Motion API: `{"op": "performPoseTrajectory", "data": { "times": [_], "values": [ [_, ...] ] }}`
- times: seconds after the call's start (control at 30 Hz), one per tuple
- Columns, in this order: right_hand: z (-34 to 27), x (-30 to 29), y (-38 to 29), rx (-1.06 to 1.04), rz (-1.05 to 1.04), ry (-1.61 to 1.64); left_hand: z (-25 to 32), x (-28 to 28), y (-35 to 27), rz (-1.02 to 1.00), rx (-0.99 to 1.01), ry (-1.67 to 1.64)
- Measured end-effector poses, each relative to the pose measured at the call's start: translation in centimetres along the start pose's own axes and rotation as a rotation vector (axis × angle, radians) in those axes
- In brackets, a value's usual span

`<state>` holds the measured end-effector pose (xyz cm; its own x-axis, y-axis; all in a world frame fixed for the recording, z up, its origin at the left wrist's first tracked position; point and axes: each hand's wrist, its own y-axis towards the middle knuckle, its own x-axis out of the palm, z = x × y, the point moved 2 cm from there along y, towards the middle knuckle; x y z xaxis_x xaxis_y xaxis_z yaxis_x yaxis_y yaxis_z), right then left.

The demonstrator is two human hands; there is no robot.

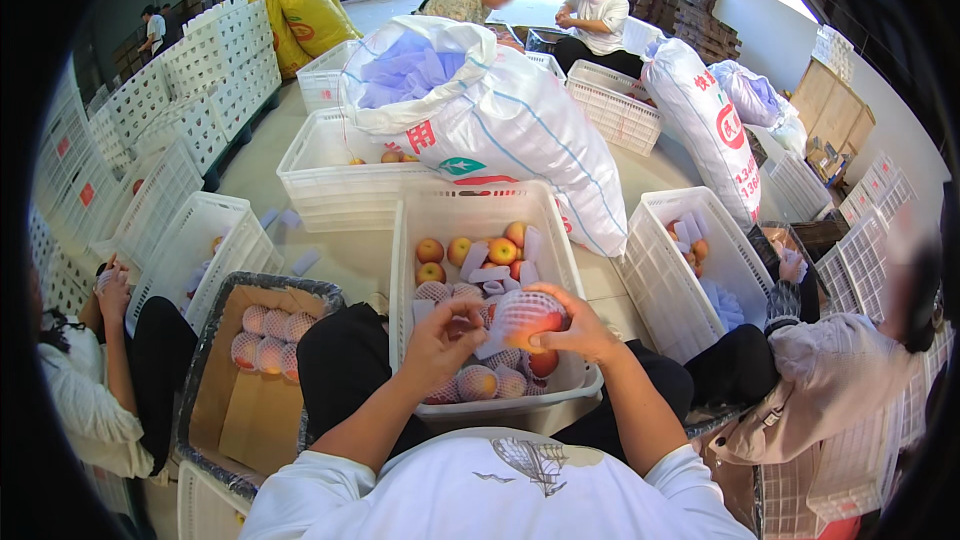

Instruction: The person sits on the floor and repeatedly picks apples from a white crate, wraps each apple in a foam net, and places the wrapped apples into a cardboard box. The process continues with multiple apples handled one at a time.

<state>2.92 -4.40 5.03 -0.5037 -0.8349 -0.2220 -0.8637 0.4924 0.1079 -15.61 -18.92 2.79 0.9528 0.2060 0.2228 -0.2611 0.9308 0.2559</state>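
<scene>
My right hand (pixel 581 326) grips a red-yellow apple (pixel 536 330) with a white foam net (pixel 529 307) over its upper part; its lower side is bare. Just left of it, my left hand (pixel 444 341) has bent fingers slightly apart, with nothing visible between them. Both hands are above a white plastic crate (pixel 491 410) between my knees. Bare apples (pixel 502 250) and loose foam nets (pixel 474 261) lie towards its far end. Netted apples (pixel 477 382) fill the near end, partly hidden by my hands.
Left of my knee, a plastic-lined cardboard box (pixel 259 420) holds several netted apples (pixel 270 337). A large woven sack (pixel 517 127) of foam nets leans beyond my crate. Co-workers sit at left (pixel 90 390) and right (pixel 832 382); another crate (pixel 694 277) stands to the right.
</scene>
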Motion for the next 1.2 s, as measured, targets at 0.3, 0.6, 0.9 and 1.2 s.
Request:
{"op": "performPoseTrajectory", "data": {
  "times": [0.3,0.6,0.9,1.2],
  "values": [
    [-9.2,8.8,3.5,-0.376,-0.028,-0.709,1.0,-2.3,-2.1,0.136,0.136,0.023],
    [-7.3,9.1,5.3,-0.193,-0.038,-0.466,1.5,-4.5,-3.2,0.2,-0.051,-0.581],
    [-6.3,10.3,3.6,-0.242,0.157,-0.284,0.6,-5.0,-3.1,0.312,-0.074,-0.679],
    [-6.3,10.9,5.6,-0.386,0.019,-0.471,0.9,-6.1,-3.3,0.277,-0.158,-0.934]
  ]
}}
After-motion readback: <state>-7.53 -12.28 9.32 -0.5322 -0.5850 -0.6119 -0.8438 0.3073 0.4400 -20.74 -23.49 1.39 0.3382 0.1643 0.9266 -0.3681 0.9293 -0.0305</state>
